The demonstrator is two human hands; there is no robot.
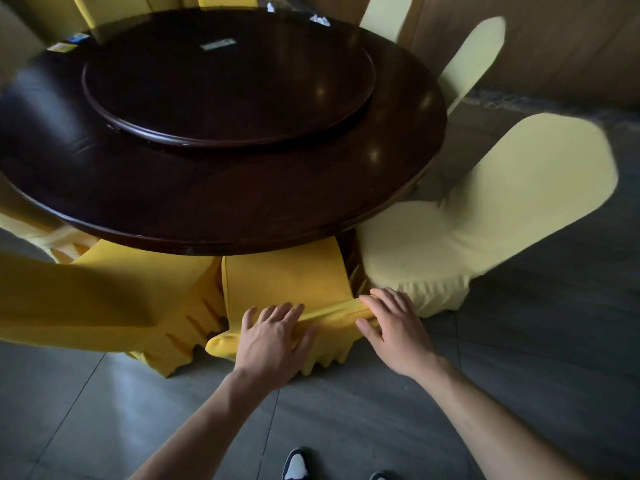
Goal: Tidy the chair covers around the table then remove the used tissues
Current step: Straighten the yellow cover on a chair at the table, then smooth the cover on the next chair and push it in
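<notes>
Low in the middle of the frame, a deep yellow chair cover (287,282) sits on a chair pushed under the near edge of the table, its back edge bunched into a ridge between the two hands. The left hand (273,341) lies on that ridge from the left, fingers spread and bent over the fabric, thumb tucked against a fold; whether it truly pinches the cloth cannot be told. The right hand (394,327) rests on the right end of the same ridge, fingers nearly straight and relaxed, with the cloth gathered just under its fingertips. Below the hands the cover's pleated skirt hangs to the grey tiled floor (519,358).

To the left, a second deep yellow covered chair (97,299) fills the lower left, blurred. To the right, a pale yellow covered chair (485,216) stands angled away from the table, and two more pale chair backs (474,60) rise behind it toward the upper right.

The round dark wooden table (242,202) takes up the upper left and centre, carrying a raised turntable (228,81). At the table's far edge, top centre of the frame, lie two crumpled white tissues (320,19), well apart from the hands. Shoe tips (296,465) show at the bottom edge.
</notes>
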